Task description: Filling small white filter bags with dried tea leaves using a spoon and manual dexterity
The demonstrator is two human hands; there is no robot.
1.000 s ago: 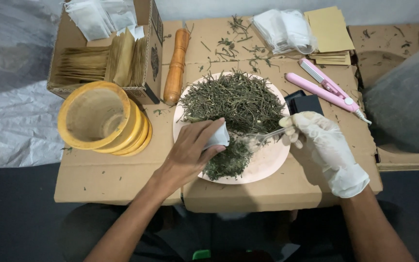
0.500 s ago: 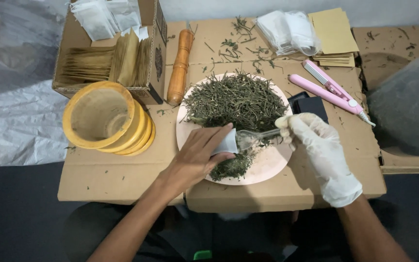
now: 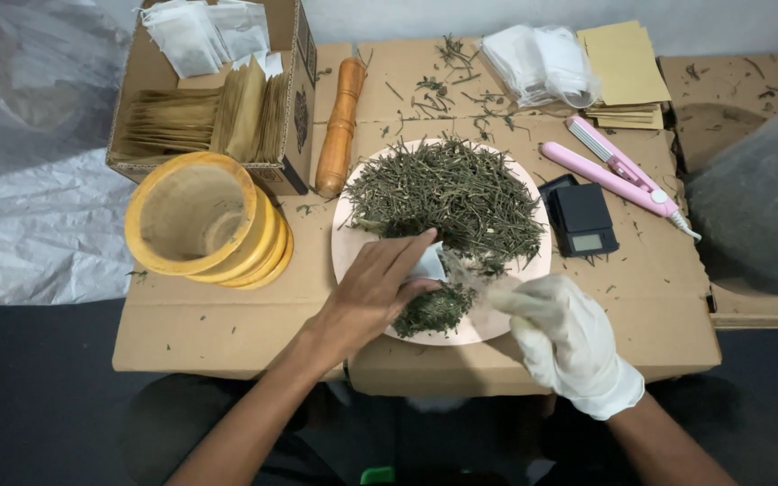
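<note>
- Cardboard table [image 3: 227, 333] is carrying a plate [image 3: 353, 256] of dried herbs [image 3: 447, 193].
- My bare left hand [image 3: 375, 288] is pinching a small white bag [image 3: 428, 265] over the plate's near edge.
- My gloved right hand [image 3: 560, 328], fingers closed, has been pulling back from the herbs toward the bag, so filling seems underway.

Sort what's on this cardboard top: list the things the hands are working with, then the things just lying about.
In hand:
left hand on a small white pouch
gloved right hand beside it
dried green herbs
round plate

Lying about:
yellow bowls
wooden roller
pink sealing tongs
black pocket scale
box of paper sachets
</note>
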